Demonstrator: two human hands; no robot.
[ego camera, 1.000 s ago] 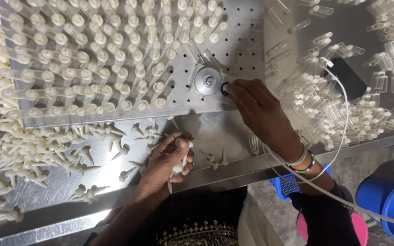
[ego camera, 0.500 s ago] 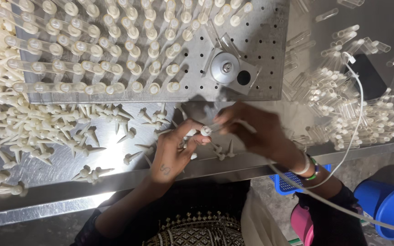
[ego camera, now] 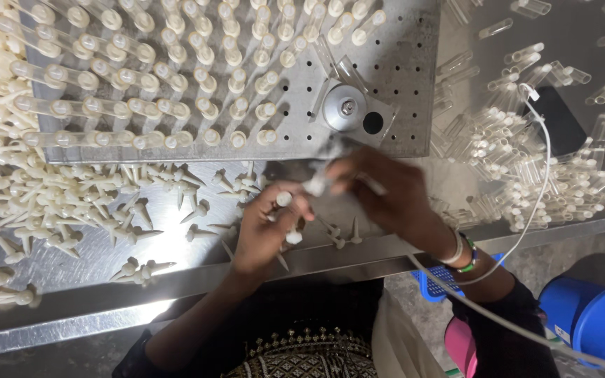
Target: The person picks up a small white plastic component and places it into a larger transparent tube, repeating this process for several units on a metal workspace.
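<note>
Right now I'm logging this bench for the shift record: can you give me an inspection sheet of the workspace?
Surface: metal table, shiny, with glare near the front edge.
Job's things: perforated metal rack holding rows of capped tubes; round metal knob.
Clutter: loose cream stoppers at left; clear empty tubes at right.
Grips: left hand pinches cream stoppers; right hand meets it, blurred.
Cables: white cable across the tubes, past the right wrist.
Surroundings: blue bucket, blue crate.
</note>
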